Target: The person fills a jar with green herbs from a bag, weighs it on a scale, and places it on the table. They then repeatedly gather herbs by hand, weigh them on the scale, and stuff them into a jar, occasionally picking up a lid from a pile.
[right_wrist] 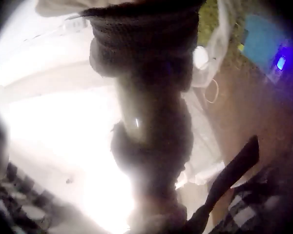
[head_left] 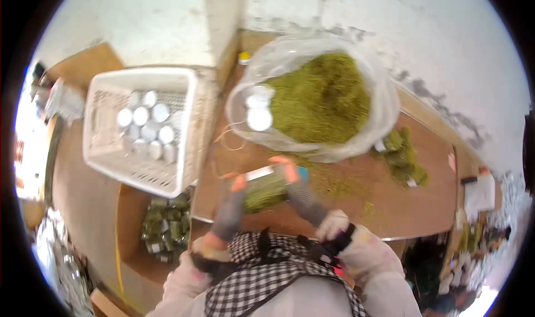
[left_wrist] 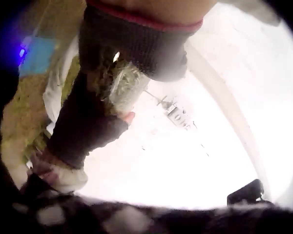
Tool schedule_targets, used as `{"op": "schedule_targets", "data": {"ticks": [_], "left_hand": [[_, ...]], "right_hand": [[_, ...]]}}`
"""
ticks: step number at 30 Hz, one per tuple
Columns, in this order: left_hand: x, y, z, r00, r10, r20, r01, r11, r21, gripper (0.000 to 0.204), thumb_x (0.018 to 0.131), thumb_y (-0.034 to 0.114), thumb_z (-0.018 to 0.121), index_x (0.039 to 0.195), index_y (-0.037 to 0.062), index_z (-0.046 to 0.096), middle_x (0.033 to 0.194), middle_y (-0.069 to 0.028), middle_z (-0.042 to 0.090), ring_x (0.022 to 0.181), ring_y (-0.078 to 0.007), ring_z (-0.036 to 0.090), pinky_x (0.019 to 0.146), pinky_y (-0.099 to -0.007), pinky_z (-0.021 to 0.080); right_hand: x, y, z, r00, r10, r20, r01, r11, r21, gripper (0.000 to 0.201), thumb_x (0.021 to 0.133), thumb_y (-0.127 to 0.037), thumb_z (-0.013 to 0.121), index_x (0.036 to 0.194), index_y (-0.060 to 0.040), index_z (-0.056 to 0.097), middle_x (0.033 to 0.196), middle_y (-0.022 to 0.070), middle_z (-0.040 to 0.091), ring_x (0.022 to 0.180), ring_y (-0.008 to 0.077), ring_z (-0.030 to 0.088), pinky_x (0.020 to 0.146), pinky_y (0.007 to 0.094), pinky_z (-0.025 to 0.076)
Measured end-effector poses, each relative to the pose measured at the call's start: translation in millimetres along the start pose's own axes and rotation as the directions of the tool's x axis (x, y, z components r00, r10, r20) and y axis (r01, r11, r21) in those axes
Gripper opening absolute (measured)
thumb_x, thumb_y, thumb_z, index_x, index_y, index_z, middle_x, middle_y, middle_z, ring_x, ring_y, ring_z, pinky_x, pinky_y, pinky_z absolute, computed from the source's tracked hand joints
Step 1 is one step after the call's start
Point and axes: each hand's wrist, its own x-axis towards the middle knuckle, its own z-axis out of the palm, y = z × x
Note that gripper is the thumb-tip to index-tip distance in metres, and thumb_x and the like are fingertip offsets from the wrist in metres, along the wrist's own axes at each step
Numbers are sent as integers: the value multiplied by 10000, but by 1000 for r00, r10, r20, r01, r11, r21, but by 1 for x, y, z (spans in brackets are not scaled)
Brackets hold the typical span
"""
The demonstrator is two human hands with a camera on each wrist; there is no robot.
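Between both hands, above the table's front part, is a clear pack [head_left: 263, 195] of green dried herb with a white strip along its far edge. My left hand [head_left: 235, 197], in a grey glove with orange fingertips, grips its left side. Gloved alike, my right hand [head_left: 296, 189] grips the right side. The left wrist view shows the pack's shiny clear surface [left_wrist: 127, 87] between the two dark gloves. In the right wrist view the pack [right_wrist: 139, 109] is blurred and dim. A blue flat object [head_left: 302, 173] peeks out behind the right hand.
A big clear plastic bag [head_left: 384, 102] of loose green herb stands at the back, with white round lids [head_left: 259, 119] at its left. Green packs [head_left: 404, 158] lie to the right. A white basket [head_left: 189, 122] holds white-topped pieces; below it, a cardboard box [head_left: 129, 228] holds green packs.
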Motion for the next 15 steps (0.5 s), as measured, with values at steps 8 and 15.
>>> {"op": "schedule_targets", "data": {"ticks": [8, 15], "left_hand": [[-91, 33, -168, 923, 6, -385, 331, 494, 804, 643, 921, 443, 710, 1296, -34, 496, 1277, -227, 521, 1185, -349, 523, 1037, -433, 418], [-101, -23, -222, 847, 222, -483, 434, 236, 870, 884, 855, 423, 780, 1480, -28, 349, 1449, -324, 356, 1369, -453, 350, 1147, -483, 333]], "right_hand": [[-18, 38, -159, 933, 346, -100, -355, 839, -413, 422, 1006, -345, 608, 1272, -20, 575, 1231, 123, 636, 1143, 226, 589, 984, 406, 477], [-23, 39, -389, 565, -330, -756, -377, 712, -593, 829, 798, -267, 849, 1466, -47, 412, 1232, 152, 599, 1037, 264, 617, 891, 420, 538]]}}
